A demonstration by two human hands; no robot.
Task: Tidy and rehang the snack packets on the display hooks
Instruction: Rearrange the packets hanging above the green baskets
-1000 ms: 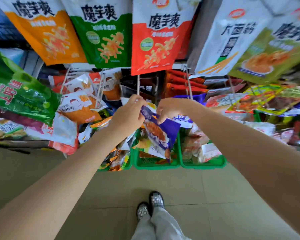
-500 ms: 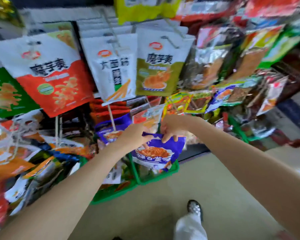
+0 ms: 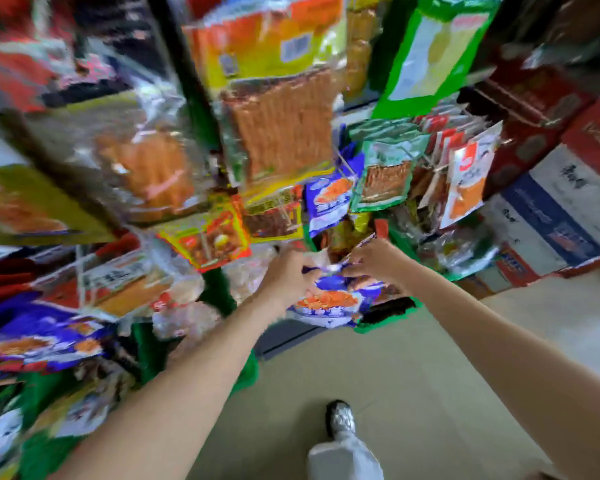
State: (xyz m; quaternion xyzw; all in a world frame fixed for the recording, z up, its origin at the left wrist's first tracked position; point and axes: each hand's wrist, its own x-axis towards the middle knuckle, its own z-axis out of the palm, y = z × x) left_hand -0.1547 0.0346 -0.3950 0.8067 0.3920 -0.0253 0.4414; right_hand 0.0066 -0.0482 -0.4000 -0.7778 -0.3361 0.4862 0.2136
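Note:
A purple snack packet (image 3: 329,301) with an orange food picture hangs between both my hands in front of the display. My left hand (image 3: 286,278) pinches its top left edge. My right hand (image 3: 374,261) pinches its top right edge. Just above them, a matching purple packet (image 3: 328,204) hangs on a hook in the rack. The view is blurred by motion, so the hook ends are hard to make out.
Packets crowd the rack: a large clear packet of orange sticks (image 3: 281,126), a green-edged packet (image 3: 385,174), a red and white packet (image 3: 468,181). Green baskets (image 3: 378,323) sit below. Stacked cartons (image 3: 551,202) stand at right. Tan floor and my shoe (image 3: 340,419) lie below.
The view has swung to the right along the rack. Both hands still hold the purple packet and have carried it rightward to the section with the matching purple packet.

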